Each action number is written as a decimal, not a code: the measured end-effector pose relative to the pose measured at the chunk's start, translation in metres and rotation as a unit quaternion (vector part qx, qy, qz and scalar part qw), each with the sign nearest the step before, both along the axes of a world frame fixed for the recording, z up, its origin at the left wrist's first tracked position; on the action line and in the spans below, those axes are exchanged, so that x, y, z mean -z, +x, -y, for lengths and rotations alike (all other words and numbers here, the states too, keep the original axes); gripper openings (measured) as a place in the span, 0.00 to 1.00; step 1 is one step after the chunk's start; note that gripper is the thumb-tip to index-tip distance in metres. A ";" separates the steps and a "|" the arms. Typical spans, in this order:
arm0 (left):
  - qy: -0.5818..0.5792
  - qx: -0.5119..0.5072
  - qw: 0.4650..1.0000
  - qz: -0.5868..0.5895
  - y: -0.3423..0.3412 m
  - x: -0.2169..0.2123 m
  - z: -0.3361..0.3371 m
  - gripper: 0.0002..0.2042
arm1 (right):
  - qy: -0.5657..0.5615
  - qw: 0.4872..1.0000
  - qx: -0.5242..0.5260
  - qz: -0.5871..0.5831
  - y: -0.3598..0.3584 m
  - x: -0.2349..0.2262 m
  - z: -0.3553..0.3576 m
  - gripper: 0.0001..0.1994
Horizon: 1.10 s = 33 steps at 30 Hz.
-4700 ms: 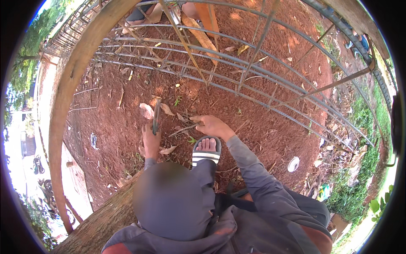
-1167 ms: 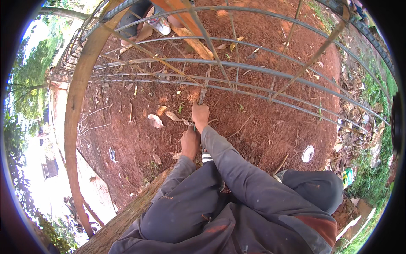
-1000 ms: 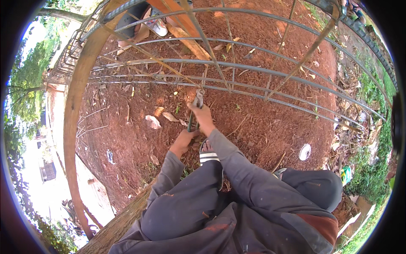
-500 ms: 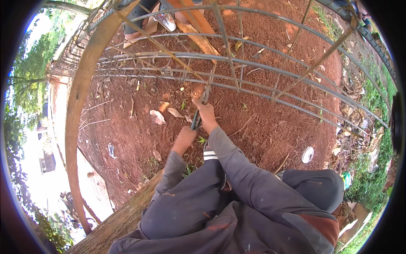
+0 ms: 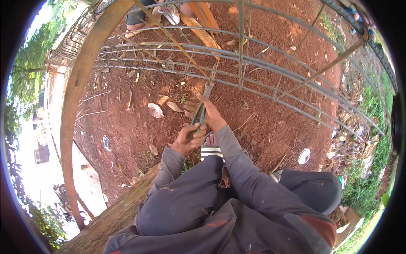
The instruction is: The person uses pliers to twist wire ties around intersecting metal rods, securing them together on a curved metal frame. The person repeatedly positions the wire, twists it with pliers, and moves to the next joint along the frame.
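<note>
A pair of pincers (image 5: 202, 113) with greenish handles points away from me, its metal head against the lowest bar of the rebar cage (image 5: 258, 86), where a thin tie rod meets it. My left hand (image 5: 188, 139) is closed round the lower handle ends, fingers curled upward. Higher up, my right hand (image 5: 214, 116) grips the pincers near the head, thumb along the tool and other fingers partly behind it. The handles stand slightly apart. Whether wire sits between the jaws is too small to tell.
A curved wooden post (image 5: 69, 114) rises on the left. Beneath me lies a thick log (image 5: 122, 207). Beyond the cage are another person's legs and shoe (image 5: 170, 15) beside wooden boards (image 5: 201, 31). Dry leaves (image 5: 155, 111) and a white round lid (image 5: 304, 156) lie on the red soil.
The pincers' handles have spread apart a little. My left hand has turned, showing its curled fingers, and shifted slightly right and down. My right hand has moved slightly right.
</note>
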<state>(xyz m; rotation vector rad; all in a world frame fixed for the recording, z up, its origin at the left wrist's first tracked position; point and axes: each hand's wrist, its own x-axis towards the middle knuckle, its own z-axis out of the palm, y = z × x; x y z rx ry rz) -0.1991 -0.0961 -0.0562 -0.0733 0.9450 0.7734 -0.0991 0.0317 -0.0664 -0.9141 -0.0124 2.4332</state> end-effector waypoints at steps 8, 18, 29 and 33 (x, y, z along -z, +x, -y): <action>0.113 0.259 0.842 -0.460 0.030 -0.048 -0.035 0.14 | 0.198 0.915 -0.139 0.323 -0.001 0.029 -0.005 0.17; 0.070 0.119 0.891 -0.433 0.008 0.001 0.009 0.15 | 0.221 0.939 -0.198 0.174 0.001 0.019 0.003 0.13; 0.092 0.149 0.875 -0.451 0.001 -0.090 0.011 0.14 | 0.168 0.935 -0.310 0.031 0.003 -0.024 -0.017 0.17; 0.088 0.224 0.893 -0.379 -0.021 -0.074 0.001 0.15 | 0.269 0.877 -0.374 0.139 0.003 -0.030 -0.009 0.15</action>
